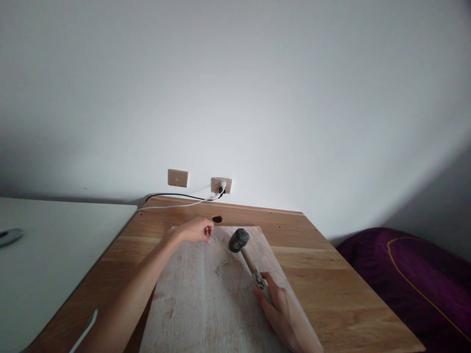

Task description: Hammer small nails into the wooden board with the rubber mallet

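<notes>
My right hand [281, 311] is wrapped around the wooden handle of a rubber mallet [239, 240]. The mallet's black head is over the far part of a pale, worn wooden board [184, 294]. Close to the board's far left corner, my left hand [196, 229] is closed, thumb and fingers pinched together. A small light piece [215, 239] shows at its fingertips; whether it is held I cannot tell. Several small metal pieces, like nails or screws [224, 264], lie on the board between my hands. They are too small to make out exactly.
Beneath the board is a wooden tabletop [305, 269] with a cable hole [217, 219]. Cables run from a wall socket [221, 185] along its back edge. A white table [66, 245] adjoins on the left, with a grey object [11, 236]. Purple fabric [412, 279] bulges at the right.
</notes>
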`<state>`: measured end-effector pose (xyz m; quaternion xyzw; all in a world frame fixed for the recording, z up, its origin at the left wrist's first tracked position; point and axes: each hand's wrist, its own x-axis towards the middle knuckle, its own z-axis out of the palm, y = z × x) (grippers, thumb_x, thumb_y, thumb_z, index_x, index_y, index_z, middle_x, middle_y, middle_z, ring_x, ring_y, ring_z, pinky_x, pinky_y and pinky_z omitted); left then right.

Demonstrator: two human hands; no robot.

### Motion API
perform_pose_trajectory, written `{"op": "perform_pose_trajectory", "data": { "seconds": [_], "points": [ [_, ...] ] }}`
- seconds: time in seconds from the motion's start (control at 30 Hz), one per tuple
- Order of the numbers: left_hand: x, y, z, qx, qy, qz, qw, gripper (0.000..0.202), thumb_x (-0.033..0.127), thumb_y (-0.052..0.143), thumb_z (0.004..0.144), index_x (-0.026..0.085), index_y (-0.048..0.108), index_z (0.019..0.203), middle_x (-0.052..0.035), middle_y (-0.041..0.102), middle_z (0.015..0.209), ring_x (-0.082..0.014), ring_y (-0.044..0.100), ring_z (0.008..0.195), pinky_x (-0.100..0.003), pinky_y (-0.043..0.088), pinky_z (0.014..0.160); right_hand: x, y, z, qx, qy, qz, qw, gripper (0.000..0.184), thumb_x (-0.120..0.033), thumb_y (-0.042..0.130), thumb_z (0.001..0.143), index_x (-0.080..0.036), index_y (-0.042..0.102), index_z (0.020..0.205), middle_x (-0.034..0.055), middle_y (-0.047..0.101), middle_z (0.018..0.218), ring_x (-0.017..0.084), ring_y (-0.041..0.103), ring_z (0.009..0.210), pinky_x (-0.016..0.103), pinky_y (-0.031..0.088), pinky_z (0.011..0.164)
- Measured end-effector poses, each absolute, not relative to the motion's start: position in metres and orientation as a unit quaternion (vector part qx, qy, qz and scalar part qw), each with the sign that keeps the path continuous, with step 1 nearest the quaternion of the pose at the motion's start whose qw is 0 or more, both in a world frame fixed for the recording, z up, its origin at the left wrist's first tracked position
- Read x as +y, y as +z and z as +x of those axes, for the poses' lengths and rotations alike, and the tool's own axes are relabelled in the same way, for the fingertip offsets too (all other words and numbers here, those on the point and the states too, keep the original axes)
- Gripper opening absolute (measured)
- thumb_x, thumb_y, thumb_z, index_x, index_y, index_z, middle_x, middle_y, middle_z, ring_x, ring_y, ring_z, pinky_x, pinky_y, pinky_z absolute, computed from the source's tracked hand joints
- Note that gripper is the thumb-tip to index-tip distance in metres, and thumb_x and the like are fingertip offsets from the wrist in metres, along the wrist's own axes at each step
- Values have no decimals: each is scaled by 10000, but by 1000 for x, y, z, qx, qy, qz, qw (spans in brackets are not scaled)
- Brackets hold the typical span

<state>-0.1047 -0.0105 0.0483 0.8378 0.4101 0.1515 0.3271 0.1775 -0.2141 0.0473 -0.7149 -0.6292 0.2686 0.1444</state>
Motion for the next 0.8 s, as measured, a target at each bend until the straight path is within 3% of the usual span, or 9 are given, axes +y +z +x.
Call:
{"op": "perform_pose_trajectory", "data": {
  "seconds": [0.2, 0.37, 0.5, 0.57, 0.7, 0.8],
  "points": [
    [-11, 51, -107, 412, 145, 836, 332, 145, 203, 779, 702, 173, 652, 764, 18, 650, 702, -150, 607, 693, -238, 430, 649, -213, 44, 179, -620, 271, -723, 139, 617, -441, 357, 987, -109, 490, 1490, 156, 766, 1070, 289, 722, 1032, 328, 506, 907],
    [-13, 54, -108, 407, 148, 841, 324, 117, 224, 770, 723, 172, 680, 776, 9, 673, 727, -149, 613, 706, -233, 433, 653, -212, 42, 180, -626, 264, -719, 147, 627, -449, 357, 981, -99, 486, 1485, 171, 755, 1143, 281, 706, 1074, 329, 490, 951],
    [-12, 55, -109, 401, 147, 850, 310, 115, 264, 764, 757, 172, 696, 769, 6, 679, 719, -145, 613, 693, -232, 423, 645, -212, 42, 178, -618, 309, -705, 157, 619, -448, 318, 990, -94, 473, 1474, 122, 780, 932, 238, 731, 721, 301, 536, 746],
    [-12, 54, -109, 398, 147, 852, 306, 117, 269, 763, 763, 171, 699, 764, 6, 679, 710, -144, 613, 685, -234, 422, 648, -212, 43, 178, -621, 314, -702, 153, 621, -468, 298, 993, -106, 479, 1464, 99, 771, 866, 231, 716, 642, 300, 532, 691],
    [-12, 53, -109, 408, 147, 852, 294, 129, 271, 779, 755, 172, 697, 752, 6, 683, 715, -146, 613, 687, -236, 415, 647, -212, 45, 179, -634, 279, -704, 156, 622, -500, 329, 976, -123, 531, 1428, 132, 773, 971, 269, 745, 867, 309, 528, 791],
    [-12, 52, -108, 416, 148, 850, 286, 139, 273, 783, 755, 173, 688, 738, 5, 687, 724, -142, 604, 682, -235, 410, 645, -212, 44, 180, -624, 293, -710, 145, 640, -474, 309, 979, -104, 482, 1472, 155, 763, 1043, 259, 741, 855, 309, 536, 781]
  ]
}}
